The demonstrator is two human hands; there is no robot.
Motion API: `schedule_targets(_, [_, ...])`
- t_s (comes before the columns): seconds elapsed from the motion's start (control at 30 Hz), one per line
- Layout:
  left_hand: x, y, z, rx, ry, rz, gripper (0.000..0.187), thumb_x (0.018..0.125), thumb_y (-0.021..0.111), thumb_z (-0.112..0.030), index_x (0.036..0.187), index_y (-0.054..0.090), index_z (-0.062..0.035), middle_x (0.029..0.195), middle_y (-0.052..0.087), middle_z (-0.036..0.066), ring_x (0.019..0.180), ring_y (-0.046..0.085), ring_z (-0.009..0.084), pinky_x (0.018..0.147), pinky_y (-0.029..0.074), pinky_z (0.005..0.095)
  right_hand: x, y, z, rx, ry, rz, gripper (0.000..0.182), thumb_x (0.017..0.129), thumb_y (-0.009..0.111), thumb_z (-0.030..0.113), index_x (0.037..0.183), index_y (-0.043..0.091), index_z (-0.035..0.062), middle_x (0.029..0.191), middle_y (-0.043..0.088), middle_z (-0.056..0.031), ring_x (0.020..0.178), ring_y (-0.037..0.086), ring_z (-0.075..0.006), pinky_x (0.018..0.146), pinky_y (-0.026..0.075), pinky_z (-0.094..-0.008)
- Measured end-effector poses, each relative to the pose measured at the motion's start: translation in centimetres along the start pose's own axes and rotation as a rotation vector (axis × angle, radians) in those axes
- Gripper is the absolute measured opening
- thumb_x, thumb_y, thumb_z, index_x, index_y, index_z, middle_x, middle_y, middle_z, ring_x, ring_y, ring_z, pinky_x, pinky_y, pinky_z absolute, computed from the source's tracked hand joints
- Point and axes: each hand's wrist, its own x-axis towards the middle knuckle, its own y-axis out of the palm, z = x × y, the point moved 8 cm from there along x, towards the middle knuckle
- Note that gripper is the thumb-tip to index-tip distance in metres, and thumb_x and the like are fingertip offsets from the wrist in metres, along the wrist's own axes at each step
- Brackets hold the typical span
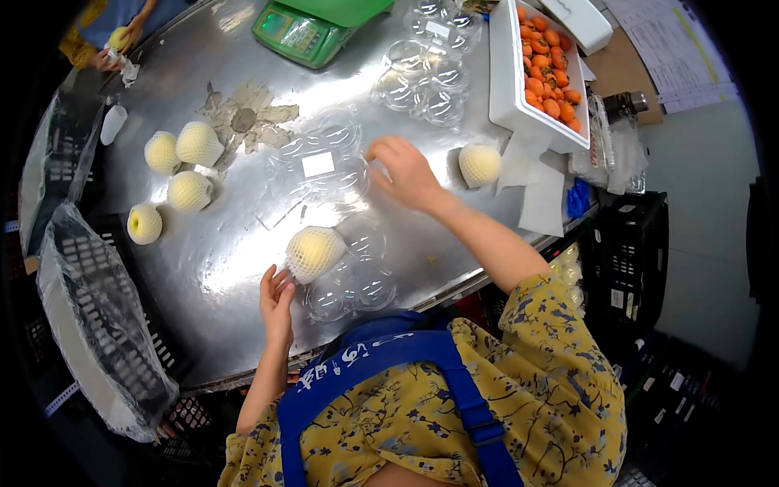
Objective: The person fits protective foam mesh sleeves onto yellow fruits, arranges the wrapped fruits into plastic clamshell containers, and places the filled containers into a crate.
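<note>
In front of me a clear plastic clamshell box lies unfolded, its labelled lid (318, 165) away from me and its moulded base (369, 286) closer. A pale yellow round fruit in a white foam net (315, 253) rests at the left of the base. Just below this fruit is my left hand (277, 308), its fingers apart and the tips close to the net. My right hand (403, 172) has its fingers curled at the right edge of the lid. Several more netted fruits (190, 191) sit to the left, and one netted fruit (479, 165) is at the right.
A green digital scale (302, 32) stands at the back. More clear boxes (422, 79) lie beyond my right hand, beside a white foam box (505, 97) of orange persimmons (550, 73). Plastic-lined crates (89, 300) border the left. Another person's hand (105, 60) holds a fruit at top left.
</note>
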Motion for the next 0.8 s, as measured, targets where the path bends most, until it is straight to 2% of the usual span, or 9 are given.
schedule_targets(0.1, [0.2,-0.1,-0.6,0.029,-0.004,-0.025,0.053,0.086,0.056,-0.009,0.134,0.035,-0.0054,0.127,0.045,0.017,0.113,0.047,0.0236,0.096,0.037,0.0330,0.1,-0.5,-3.3,-0.044,0.027,0.044,0.014,0.073,0.062,0.009,0.085,0.056,0.0078,0.086,0.055,-0.0094,0.079,0.055,-0.0296,0.067,0.046,-0.0381])
schedule_targets(0.2, [0.3,-0.3,-0.7,0.037,0.014,-0.043,0.052,0.086,0.055,-0.008,0.134,0.035,-0.0053,0.128,0.045,0.017,0.114,0.046,0.0239,0.096,0.037,0.0332,-0.1,-1.2,-5.8,-0.095,0.084,0.089,0.011,0.074,0.060,0.011,0.084,0.056,0.0087,0.083,0.056,-0.0095,0.080,0.055,-0.0301,0.068,0.046,-0.0382])
schedule_targets(0.23, [0.4,-0.3,-0.8,0.034,0.023,-0.048,0.052,0.086,0.055,-0.008,0.134,0.035,-0.0054,0.128,0.044,0.017,0.114,0.046,0.0240,0.096,0.037,0.0333,-0.1,-1.8,-6.9,-0.114,0.113,0.086,0.008,0.078,0.058,0.014,0.084,0.057,0.0082,0.079,0.058,-0.0112,0.077,0.056,-0.0300,0.066,0.045,-0.0395])
schedule_targets(0.33, [0.4,-0.8,-0.8,-0.001,0.043,-0.080,0.052,0.086,0.055,-0.009,0.134,0.035,-0.0057,0.128,0.044,0.017,0.115,0.046,0.0244,0.096,0.037,0.0337,-0.8,-5.5,-11.7,-0.184,0.423,-0.023,0.014,0.083,0.057,0.021,0.084,0.057,0.0070,0.078,0.060,-0.0134,0.074,0.057,-0.0305,0.064,0.045,-0.0412])
schedule_targets(0.4, [0.3,-1.0,-1.1,0.007,0.047,-0.099,0.050,0.087,0.054,-0.010,0.133,0.036,-0.0060,0.128,0.044,0.016,0.115,0.046,0.0241,0.096,0.036,0.0341,-2.0,-9.5,-14.4,-0.227,0.697,-0.072,0.024,0.083,0.060,0.029,0.086,0.058,0.0055,0.073,0.059,-0.0161,0.071,0.059,-0.0314,0.063,0.044,-0.0433])
schedule_targets(0.5, [0.2,-1.5,-1.4,0.017,0.066,-0.135,0.047,0.088,0.052,-0.011,0.132,0.037,-0.0062,0.128,0.045,0.016,0.115,0.046,0.0241,0.095,0.037,0.0343,-6.4,-12.2,-17.6,-0.216,1.067,0.033,0.038,0.075,0.069,0.037,0.095,0.058,0.0060,0.086,0.060,-0.0157,0.084,0.059,-0.0306,0.070,0.046,-0.0418])
schedule_targets(0.6, [0.4,-1.9,-1.5,0.011,0.100,-0.171,0.046,0.087,0.052,-0.010,0.131,0.038,-0.0064,0.128,0.045,0.015,0.115,0.046,0.0244,0.094,0.037,0.0341,-9.4,-11.8,-16.4,-0.416,0.664,-0.155,0.060,0.062,0.079,0.039,0.106,0.054,0.0058,0.102,0.057,-0.0155,0.097,0.055,-0.0302,0.080,0.045,-0.0402])
schedule_targets(0.7, [0.3,-1.6,-2.6,0.018,0.165,-0.171,0.045,0.087,0.051,-0.008,0.130,0.038,-0.0055,0.128,0.045,0.015,0.116,0.045,0.0245,0.096,0.036,0.0353,-13.5,-8.7,-16.9,-0.302,0.773,-0.004,0.073,0.053,0.083,0.034,0.112,0.049,0.0061,0.113,0.051,-0.0147,0.105,0.050,-0.0311,0.087,0.044,-0.0391])
schedule_targets(0.8, [-0.2,-1.2,-4.2,0.063,0.278,-0.184,0.046,0.086,0.051,-0.005,0.130,0.038,-0.0048,0.127,0.045,0.015,0.116,0.045,0.0244,0.097,0.036,0.0354,-14.9,-8.8,-17.0,-0.230,0.833,-0.087,0.073,0.052,0.083,0.029,0.112,0.049,0.0048,0.110,0.051,-0.0161,0.103,0.051,-0.0311,0.088,0.044,-0.0386])
